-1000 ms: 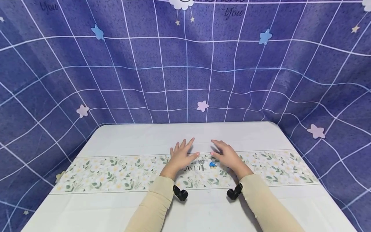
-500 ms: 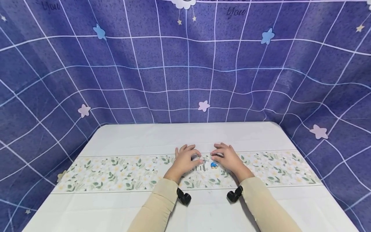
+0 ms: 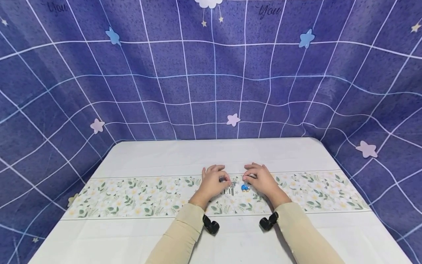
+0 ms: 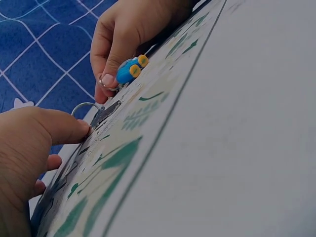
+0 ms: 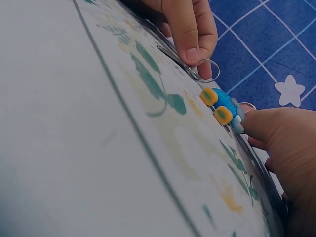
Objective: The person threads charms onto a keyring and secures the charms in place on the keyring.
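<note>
On the table (image 3: 165, 157), on the flowered band of its cloth, the left hand (image 3: 212, 182) and the right hand (image 3: 262, 179) meet over a small key set lying between them. The left hand pinches the key (image 4: 104, 114) at its head, fingers curled, and the right hand pinches the ring of the blue charm (image 5: 223, 106) with thumb and forefinger. To do this step well, I judge each hand should hold only its own metal part firmly near the split ring (image 4: 85, 106) and keep everything low on the cloth, so nothing twists or slips. The key lies flat, its long axis running toward the person, blade pointing to the near edge; the charm lies just beside it on the right.
</note>
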{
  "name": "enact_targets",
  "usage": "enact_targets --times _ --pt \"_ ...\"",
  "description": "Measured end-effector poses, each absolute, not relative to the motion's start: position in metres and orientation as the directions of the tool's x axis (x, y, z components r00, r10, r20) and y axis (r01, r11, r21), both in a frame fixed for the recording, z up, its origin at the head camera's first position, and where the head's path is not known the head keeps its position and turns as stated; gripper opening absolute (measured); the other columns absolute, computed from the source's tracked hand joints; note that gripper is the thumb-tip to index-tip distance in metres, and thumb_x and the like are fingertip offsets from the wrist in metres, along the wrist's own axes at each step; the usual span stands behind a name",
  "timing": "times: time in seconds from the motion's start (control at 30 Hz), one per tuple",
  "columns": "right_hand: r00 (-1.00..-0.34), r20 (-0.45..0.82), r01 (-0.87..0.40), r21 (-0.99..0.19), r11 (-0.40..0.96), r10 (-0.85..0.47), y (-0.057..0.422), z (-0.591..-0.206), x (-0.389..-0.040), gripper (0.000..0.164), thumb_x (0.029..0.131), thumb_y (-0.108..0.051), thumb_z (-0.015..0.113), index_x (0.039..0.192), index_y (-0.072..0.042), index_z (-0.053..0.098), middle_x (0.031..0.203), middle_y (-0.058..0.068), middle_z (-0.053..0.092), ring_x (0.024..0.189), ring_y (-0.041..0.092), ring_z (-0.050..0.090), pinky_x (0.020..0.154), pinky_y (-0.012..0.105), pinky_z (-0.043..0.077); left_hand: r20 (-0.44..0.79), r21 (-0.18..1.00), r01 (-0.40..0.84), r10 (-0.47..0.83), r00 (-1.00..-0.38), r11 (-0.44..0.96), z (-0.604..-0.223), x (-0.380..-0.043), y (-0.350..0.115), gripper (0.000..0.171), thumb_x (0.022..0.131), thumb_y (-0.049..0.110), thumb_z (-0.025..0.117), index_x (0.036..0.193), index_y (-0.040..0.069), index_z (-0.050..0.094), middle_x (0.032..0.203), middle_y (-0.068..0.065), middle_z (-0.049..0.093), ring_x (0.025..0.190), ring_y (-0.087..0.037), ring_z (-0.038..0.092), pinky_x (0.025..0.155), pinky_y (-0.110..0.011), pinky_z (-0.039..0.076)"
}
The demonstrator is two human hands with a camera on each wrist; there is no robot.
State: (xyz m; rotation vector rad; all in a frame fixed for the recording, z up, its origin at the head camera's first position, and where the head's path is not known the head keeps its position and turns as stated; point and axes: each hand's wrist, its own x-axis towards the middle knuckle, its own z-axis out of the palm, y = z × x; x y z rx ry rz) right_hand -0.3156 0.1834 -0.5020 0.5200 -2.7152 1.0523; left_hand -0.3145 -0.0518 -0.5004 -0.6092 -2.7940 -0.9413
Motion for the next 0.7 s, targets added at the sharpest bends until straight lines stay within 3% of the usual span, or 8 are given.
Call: enact_targets --times 0.23,0.63,0.7 --pt "-0.937 0.276 -0.347 -0.643 0.682 -0.216 0.1831 -0.5016 -0.3159 0.005 0.091 -0.021 0.077 0.087 -0.019 0.076 0.133 0.009 0.066 0.141 0.041 0.042 0.119 0.065 0.012 0.261 0.554 0.406 0.312 -0.914 0.727 -0.5030 -0.3156 -0.0501 0.017 0.089 0.032 0.074 0.077 0.030 0.063 0.142 -0.003 0.058 0.140 -0.034 0.039 0.116 -0.070 0.002" --pt "-0.945 0.289 -0.324 -0.766 0.556 -0.154 0.1815 -0.4994 -0.3152 0.005 0.091 -0.015 0.073 0.089 -0.013 0.078 0.119 0.007 0.072 0.129 0.036 0.056 0.121 0.059 0.015 0.320 0.709 0.416 0.266 -0.909 0.569 -0.5024 -0.3154 -0.0495 0.015 0.090 0.018 0.071 0.079 0.025 0.064 0.115 0.007 0.071 0.122 -0.022 0.058 0.117 -0.067 0.002" --pt "-0.947 0.285 -0.320 -0.784 0.532 -0.150 0.1816 -0.4992 -0.3152 0.005 0.091 -0.013 0.072 0.090 -0.012 0.077 0.117 0.007 0.072 0.125 0.034 0.060 0.119 0.056 0.022 0.314 0.742 0.412 0.270 -0.910 0.528 -0.5010 -0.3155 -0.0488 0.013 0.090 0.017 0.071 0.081 0.024 0.065 0.112 0.008 0.073 0.118 -0.019 0.061 0.119 -0.064 0.001"
